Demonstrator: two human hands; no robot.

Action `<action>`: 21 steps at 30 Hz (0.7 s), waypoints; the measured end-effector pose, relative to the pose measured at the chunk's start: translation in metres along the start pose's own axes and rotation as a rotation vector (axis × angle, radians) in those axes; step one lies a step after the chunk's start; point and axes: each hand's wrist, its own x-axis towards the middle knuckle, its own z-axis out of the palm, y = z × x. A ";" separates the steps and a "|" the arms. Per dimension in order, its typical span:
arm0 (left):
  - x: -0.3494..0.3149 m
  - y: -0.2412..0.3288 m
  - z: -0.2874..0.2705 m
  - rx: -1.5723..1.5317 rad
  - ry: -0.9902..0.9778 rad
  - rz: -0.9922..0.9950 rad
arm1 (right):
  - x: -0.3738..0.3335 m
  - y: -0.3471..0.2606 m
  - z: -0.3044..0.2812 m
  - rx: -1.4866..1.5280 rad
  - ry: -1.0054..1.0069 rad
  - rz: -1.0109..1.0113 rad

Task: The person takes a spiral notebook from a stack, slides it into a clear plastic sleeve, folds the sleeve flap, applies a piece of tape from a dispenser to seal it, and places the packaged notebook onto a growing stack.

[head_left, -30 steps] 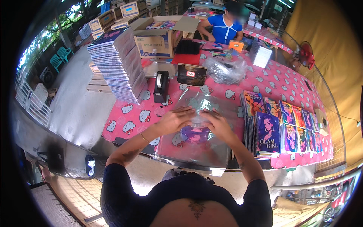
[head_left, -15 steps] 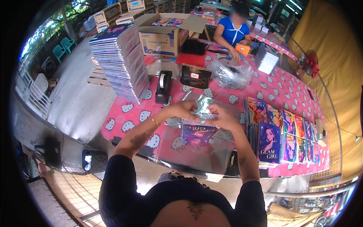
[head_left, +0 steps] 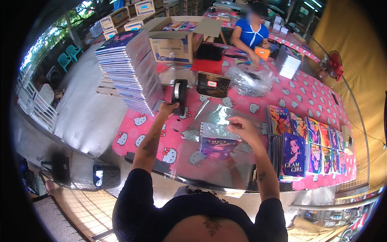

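Observation:
My left hand (head_left: pixel 168 108) is at the near left side of a black tape dispenser (head_left: pixel 179 101), its fingers drawn together against the base; the fingertips are partly hidden. A spiral notebook (head_left: pixel 219 147) with a purple cover lies in front of me, its lettering upside down to me. Clear plastic film (head_left: pixel 211 167) lies over and around it and spreads on the table on both sides. Over the notebook's far right corner is my right hand (head_left: pixel 244 130), thumb and forefinger curved with a gap between them, close to the plastic.
A tall notebook stack (head_left: pixel 129 76) stands at the left, an open carton (head_left: pixel 171 48) behind it. Rows of colourful notebooks (head_left: pixel 293 155) lie at the right. A dark box (head_left: pixel 213 84) and crumpled plastic (head_left: pixel 252 82) sit beyond. Across the table, a person (head_left: pixel 250 34) in blue handles items.
My left hand has left the plastic-covered notebook and moved left to the tape dispenser. My right hand stays by the notebook, fingers a little more apart. The view has shifted slightly.

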 end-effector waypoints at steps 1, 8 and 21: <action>0.002 -0.005 0.006 -0.280 -0.015 0.067 | 0.000 0.001 -0.001 0.029 0.003 -0.007; -0.028 -0.063 0.043 -1.082 0.020 -0.068 | 0.000 0.000 -0.002 -0.012 -0.006 0.015; -0.149 0.197 0.085 0.822 -0.887 1.182 | -0.008 -0.010 -0.003 -0.027 0.036 0.060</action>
